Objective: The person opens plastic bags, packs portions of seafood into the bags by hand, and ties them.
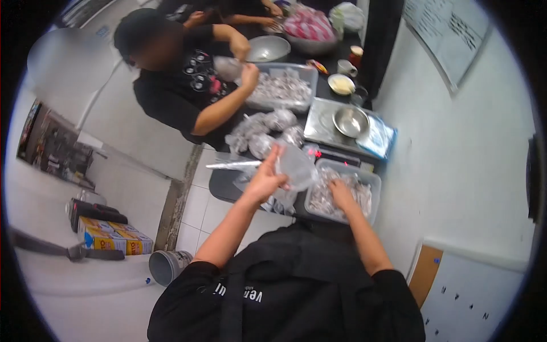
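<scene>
Left hand (269, 178) narrow, gripping translucent container (296, 167). Right hand (341, 194) down in greyish pieces (326, 199), plastic bin (374, 196); finger spread cannot be told.

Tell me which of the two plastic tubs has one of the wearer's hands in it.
The nearer tub, close to the wall: the right hand reaches into its contents. The other tub, farther off beside the co-worker, has neither hand.

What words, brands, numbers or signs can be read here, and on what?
"Ven" and "ui", upside down: black shirt, with a strap between.
"STO", apparently: yellow boxes.
Too small or blurred: upper whiteboard, lower board, red lights, blue packet.
</scene>
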Action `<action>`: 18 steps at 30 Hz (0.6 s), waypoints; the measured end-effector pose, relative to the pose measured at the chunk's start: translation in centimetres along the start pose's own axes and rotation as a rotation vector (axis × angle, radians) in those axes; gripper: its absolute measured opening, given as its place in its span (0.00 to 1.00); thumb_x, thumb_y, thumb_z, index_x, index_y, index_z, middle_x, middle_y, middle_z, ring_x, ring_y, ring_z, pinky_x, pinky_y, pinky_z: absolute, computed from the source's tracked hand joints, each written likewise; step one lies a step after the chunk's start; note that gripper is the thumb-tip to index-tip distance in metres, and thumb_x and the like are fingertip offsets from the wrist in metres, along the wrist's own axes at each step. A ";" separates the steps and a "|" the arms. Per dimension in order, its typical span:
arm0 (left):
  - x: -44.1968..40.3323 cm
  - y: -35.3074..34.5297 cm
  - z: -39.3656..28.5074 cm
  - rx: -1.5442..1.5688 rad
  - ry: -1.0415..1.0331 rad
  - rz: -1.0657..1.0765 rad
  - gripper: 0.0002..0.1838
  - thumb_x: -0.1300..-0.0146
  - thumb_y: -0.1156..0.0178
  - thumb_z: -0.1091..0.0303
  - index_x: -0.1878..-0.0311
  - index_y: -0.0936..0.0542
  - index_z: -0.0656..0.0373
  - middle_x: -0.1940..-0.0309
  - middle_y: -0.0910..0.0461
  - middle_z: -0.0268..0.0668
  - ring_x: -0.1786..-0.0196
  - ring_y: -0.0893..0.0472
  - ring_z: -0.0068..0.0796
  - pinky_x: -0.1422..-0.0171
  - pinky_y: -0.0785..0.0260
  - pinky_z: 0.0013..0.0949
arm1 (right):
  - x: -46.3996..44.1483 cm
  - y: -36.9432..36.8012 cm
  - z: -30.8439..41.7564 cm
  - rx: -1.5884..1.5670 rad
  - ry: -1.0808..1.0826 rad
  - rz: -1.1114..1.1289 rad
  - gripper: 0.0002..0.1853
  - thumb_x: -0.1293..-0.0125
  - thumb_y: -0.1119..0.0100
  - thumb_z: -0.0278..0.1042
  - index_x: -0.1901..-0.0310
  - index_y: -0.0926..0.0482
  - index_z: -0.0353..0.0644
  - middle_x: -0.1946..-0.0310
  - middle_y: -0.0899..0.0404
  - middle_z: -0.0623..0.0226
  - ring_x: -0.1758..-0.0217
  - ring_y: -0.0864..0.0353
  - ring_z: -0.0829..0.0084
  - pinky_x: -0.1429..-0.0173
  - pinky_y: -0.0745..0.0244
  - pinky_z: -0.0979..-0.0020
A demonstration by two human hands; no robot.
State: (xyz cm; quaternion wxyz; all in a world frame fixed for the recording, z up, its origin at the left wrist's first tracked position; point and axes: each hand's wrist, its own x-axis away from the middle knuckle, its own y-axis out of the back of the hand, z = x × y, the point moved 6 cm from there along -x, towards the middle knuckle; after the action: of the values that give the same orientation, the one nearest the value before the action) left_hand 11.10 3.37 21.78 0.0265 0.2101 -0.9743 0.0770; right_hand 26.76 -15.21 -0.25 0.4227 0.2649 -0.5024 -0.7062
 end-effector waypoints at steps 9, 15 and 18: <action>0.3 -1.8 -1.0 -0.013 0.047 -0.034 0.49 0.55 0.49 0.87 0.29 0.61 0.64 0.30 0.47 0.44 0.62 0.24 0.26 0.69 0.27 0.26 | 0.9 2.7 -0.3 -0.123 0.154 -0.011 0.20 0.49 0.44 0.27 0.51 0.23 0.44 0.46 0.29 0.59 0.42 0.30 0.59 0.39 0.32 0.63; 0.2 -2.1 -0.5 -0.017 0.090 -0.002 0.48 0.52 0.50 0.87 0.28 0.62 0.62 0.28 0.52 0.39 0.54 0.24 0.28 0.65 0.27 0.28 | 0.7 2.3 -1.4 0.022 0.013 -0.078 0.14 0.48 0.43 0.31 0.58 0.21 0.41 0.50 0.26 0.58 0.46 0.28 0.57 0.43 0.31 0.60; 0.5 -1.5 -0.8 -0.187 0.116 -0.078 0.46 0.52 0.49 0.86 0.28 0.56 0.60 0.31 0.43 0.41 0.66 0.23 0.26 0.64 0.26 0.27 | 0.2 1.9 -4.5 -0.091 -0.032 -0.255 0.15 0.43 0.44 0.36 0.57 0.23 0.35 0.56 0.24 0.50 0.51 0.25 0.53 0.46 0.31 0.59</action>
State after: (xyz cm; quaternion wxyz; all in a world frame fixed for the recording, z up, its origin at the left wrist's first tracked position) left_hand 11.35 1.92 22.78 0.1053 0.2394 -0.9652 -0.0031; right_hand 30.85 -17.86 -0.08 0.3330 0.2959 -0.4389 -0.7803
